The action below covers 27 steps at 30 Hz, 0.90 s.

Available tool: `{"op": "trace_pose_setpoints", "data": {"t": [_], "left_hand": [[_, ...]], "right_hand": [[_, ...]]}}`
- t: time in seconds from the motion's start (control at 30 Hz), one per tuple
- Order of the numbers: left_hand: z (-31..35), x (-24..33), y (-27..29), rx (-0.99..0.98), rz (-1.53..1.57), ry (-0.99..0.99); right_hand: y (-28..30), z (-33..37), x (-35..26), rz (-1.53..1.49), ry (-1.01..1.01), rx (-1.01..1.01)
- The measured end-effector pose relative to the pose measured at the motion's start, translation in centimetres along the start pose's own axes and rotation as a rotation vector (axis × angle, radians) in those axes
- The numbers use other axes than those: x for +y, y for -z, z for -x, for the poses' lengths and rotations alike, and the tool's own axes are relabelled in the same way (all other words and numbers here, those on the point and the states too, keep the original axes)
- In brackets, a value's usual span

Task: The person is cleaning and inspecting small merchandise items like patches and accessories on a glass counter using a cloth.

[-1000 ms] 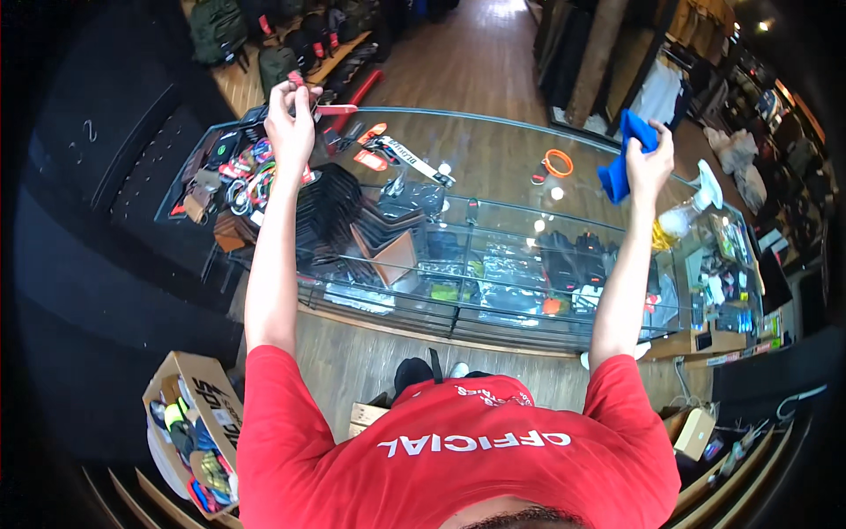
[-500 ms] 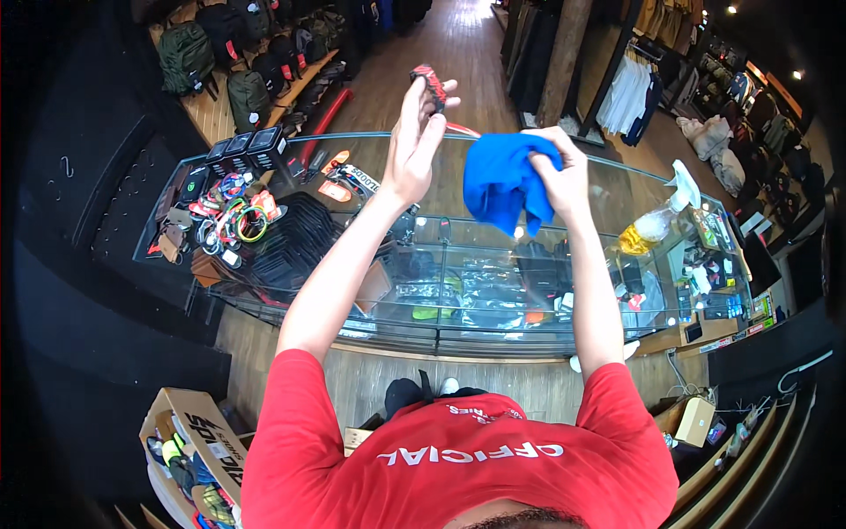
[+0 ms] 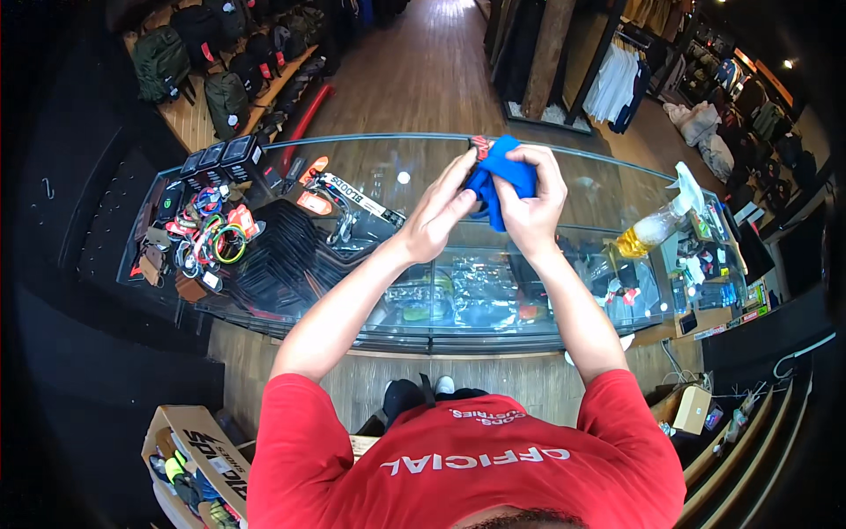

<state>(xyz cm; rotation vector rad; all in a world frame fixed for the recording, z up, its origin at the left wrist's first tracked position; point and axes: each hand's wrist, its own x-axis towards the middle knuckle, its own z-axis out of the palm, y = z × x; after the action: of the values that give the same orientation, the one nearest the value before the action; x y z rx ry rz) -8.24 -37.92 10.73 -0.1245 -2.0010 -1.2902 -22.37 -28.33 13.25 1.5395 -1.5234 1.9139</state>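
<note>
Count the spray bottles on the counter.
1: the spray bottle is near the right end of the glass counter, right of the right hand holding a blue cloth. The arms could hide another.

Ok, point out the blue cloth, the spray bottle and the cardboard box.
Blue cloth point(image 3: 516, 173), head view: bunched middle.
Spray bottle point(image 3: 653, 231), head view: transparent body.
Cardboard box point(image 3: 217, 443), head view: printed side panel.

A blue cloth point(image 3: 511, 174) is hanging crumpled above the bench point(image 3: 379, 137), near its far edge; a small red-and-black item point(image 3: 480, 145) is showing beside the cloth's upper left, partly hidden.
</note>
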Motion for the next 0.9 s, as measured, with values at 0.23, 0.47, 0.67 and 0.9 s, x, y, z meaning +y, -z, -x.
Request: {"op": "trace_pose_setpoints", "data": {"t": [0.23, 0.47, 0.67, 0.9], "left_hand": [[0.3, -0.7, 0.6, 0.024, 0.229, 0.078], [-1.0, 0.1, 1.0, 0.151, 0.632, 0.12], [0.0, -0.2, 0.0, -0.057, 0.154, 0.164], [0.0, 0.9, 0.8, -0.102, -0.112, 0.111]], "right_hand": [[-0.9, 0.6, 1.0, 0.173, 0.213, -0.3], [-0.2, -0.4, -0.3, 0.134, 0.082, -0.137], [0.7, -0.9, -0.1, 0.165, 0.314, -0.096], [0.9, -1.1, -0.2, 0.122, 0.274, -0.027]]}}
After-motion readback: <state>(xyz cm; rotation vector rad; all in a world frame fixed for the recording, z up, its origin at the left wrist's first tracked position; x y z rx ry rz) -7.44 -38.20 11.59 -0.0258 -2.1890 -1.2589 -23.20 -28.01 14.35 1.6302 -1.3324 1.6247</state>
